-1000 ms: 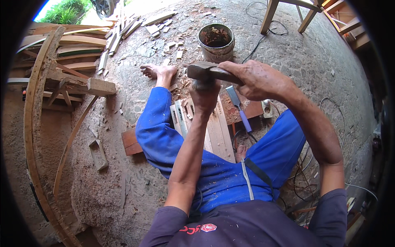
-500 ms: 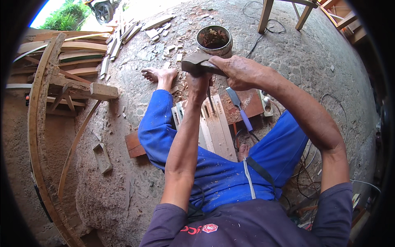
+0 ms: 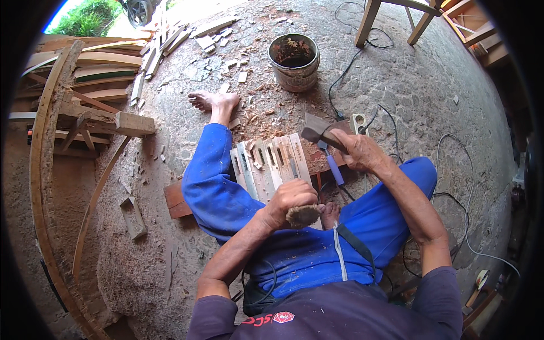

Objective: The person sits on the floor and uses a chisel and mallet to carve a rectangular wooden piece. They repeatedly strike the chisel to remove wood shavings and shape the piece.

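Observation:
My left hand [image 3: 292, 201] is wrapped round the handle of a chisel [image 3: 303, 216], whose frayed butt points back at me. The chisel's blade reaches down to the slotted wooden slats [image 3: 275, 178], which lie side by side between my legs. Wood chips sit on the slats, and several long slots are cut near their far ends. To the right, my right hand [image 3: 361, 150] grips a hatchet [image 3: 317, 129] with a dark steel head, raised apart from the chisel. A second chisel with a purple handle [image 3: 335, 170] lies partly hidden below the hatchet.
A stained bucket [image 3: 294, 71] stands beyond the slats. A reddish-brown board [image 3: 177, 201] lies under them. At right are a power socket [image 3: 358, 123] and loose cables. A curved wooden frame [image 3: 42, 153] fills the left side, with offcuts [image 3: 164, 48] scattered behind.
My left hand has come down and toward me with the chisel, away from the hatchet head. My right hand has moved the hatchet lower and to the right.

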Motion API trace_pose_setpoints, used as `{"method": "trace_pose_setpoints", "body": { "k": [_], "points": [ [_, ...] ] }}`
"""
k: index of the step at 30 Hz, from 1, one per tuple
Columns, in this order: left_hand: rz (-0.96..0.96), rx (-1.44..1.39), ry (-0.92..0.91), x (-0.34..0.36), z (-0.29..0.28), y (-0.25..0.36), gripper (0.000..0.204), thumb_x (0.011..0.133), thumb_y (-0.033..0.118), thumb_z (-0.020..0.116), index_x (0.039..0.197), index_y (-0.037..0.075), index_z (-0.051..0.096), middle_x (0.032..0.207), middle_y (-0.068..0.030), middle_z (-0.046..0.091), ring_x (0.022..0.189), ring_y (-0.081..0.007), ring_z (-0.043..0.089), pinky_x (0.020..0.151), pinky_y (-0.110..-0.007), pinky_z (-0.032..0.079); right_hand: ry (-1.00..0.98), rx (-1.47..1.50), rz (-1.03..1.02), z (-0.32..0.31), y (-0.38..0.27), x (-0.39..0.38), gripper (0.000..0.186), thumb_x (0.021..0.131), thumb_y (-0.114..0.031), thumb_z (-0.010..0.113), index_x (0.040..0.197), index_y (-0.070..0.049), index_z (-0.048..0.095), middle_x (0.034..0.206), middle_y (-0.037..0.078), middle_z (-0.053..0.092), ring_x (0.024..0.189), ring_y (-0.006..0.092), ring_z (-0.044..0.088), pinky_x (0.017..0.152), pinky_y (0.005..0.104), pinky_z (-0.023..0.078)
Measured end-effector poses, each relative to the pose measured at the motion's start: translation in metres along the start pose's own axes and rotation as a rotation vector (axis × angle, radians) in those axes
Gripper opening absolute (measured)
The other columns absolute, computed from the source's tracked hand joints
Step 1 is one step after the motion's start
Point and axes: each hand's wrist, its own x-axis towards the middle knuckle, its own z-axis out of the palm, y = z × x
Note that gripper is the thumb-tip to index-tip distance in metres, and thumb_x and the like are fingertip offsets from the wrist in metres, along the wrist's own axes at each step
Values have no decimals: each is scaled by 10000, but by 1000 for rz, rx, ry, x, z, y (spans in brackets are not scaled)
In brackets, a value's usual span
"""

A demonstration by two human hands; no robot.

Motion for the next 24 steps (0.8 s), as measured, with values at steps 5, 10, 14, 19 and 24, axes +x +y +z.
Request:
{"method": "trace_pose_setpoints", "body": {
  "k": [5, 10, 14, 19, 24],
  "points": [
    [-306, -46, 458, 50, -23, -13, 182, 842, 77, 816, 832, 51, 636, 695, -31, 639, 602, -109, 613, 565, -256, 490, -212, -272, -241, 40, 17, -30, 342, 878, -181, 626, 1188, -151, 485, 812, 129, 662, 703, 340, 716, 578, 468, 571],
    [125, -121, 402, 106, -82, 68, 238, 825, 126, 849, 851, 74, 618, 717, -41, 617, 641, -121, 612, 601, -278, 515, -409, -342, -598, 61, 7, -56, 166, 922, -203, 546, 1079, -200, 494, 733, 36, 577, 594, 242, 693, 463, 402, 531],
    [50, -61, 801, 117, -132, 42, 218, 895, 53, 749, 972, 39, 545, 769, -93, 605, 634, -178, 577, 634, -322, 515, -657, -343, -641, 66, -6, -28, 172, 944, -242, 527, 1098, -195, 469, 845, 92, 659, 739, 312, 741, 563, 464, 584],
    [-137, 98, 724, 69, -90, -2, 215, 898, 37, 753, 977, 26, 554, 757, -67, 588, 609, -138, 565, 584, -281, 495, -225, 66, 154, 61, 7, 22, 371, 808, -140, 637, 1121, -35, 470, 915, 252, 703, 879, 455, 708, 705, 527, 572],
    [-400, -154, 691, 58, -36, -16, 212, 832, 83, 825, 877, 36, 623, 763, -12, 628, 676, -90, 575, 642, -275, 501, 255, 435, 390, 24, -1, 13, 437, 867, -160, 659, 1248, -4, 513, 772, 165, 654, 660, 306, 670, 558, 418, 535]
  ]
}}
